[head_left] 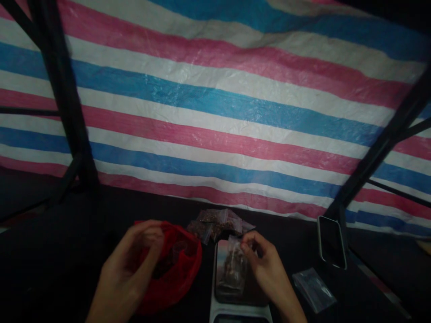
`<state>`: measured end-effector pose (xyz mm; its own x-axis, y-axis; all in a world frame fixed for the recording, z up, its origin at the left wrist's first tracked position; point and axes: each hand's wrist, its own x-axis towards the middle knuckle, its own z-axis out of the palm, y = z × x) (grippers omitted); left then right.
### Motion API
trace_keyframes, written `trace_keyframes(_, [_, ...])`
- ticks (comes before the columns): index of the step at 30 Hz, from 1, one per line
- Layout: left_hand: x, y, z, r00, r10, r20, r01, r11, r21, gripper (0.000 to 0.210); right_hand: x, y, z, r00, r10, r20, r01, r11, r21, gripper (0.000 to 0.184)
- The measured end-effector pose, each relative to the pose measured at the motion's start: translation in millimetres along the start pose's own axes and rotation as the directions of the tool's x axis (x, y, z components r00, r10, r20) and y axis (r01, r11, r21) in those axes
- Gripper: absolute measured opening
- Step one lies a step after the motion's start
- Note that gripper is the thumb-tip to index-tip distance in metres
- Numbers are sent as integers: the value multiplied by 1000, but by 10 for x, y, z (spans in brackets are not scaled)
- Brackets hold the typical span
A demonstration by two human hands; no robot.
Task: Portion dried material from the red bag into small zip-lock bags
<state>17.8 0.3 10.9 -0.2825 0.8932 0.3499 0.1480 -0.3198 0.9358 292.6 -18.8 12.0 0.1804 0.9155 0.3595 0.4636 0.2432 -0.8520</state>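
My right hand [261, 253] pinches the top edge of a small clear zip bag [232, 271] with dark brownish pieces inside. The bag rests on the dark platform of a digital scale [213, 309]. Over the left side of a red plastic bag [188, 269], my left hand [133, 260] is curled, thumb close to the fingertips; anything between them is hidden by blur and shadow. Inside the red bag lie dark contents and a clear cup-like object [179, 249]. Beyond the scale is a pile of filled zip bags [215, 222].
Flat clear zip bags [314, 289] lie right of my right hand, on the black surface [134, 204]. A phone [332, 242] leans by a dark metal leg [367, 166]. Another leg [69, 103] stands left. Striped plastic sheeting [215, 103] hangs across the back.
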Motion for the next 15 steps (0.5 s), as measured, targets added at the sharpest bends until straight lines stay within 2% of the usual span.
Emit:
trace_keyframes(3, [-144, 1, 270, 971, -59, 232, 55, 998, 23, 39, 1, -190, 266, 990, 16, 139, -51, 966, 252, 20])
trace_keyframes(5, [-207, -7, 427, 916, -136, 376, 147, 989, -1, 31, -1, -260, 463, 989, 16, 150, -68, 934, 352, 15])
trace_keyframes(6, [-218, -10, 481, 899, -129, 417, 159, 986, -38, 24, 0, -275, 549, 990, 24, 139, -78, 915, 397, 16])
trace_keyframes(10, [-163, 9, 532, 895, -167, 413, 263, 946, -188, 26, 18, -262, 739, 993, 74, 94, -112, 841, 529, 33])
trace_keyframes(15, [-99, 55, 492, 888, -199, 414, 326, 908, -264, 30, 29, -296, 740, 994, 81, 74, -109, 808, 579, 31])
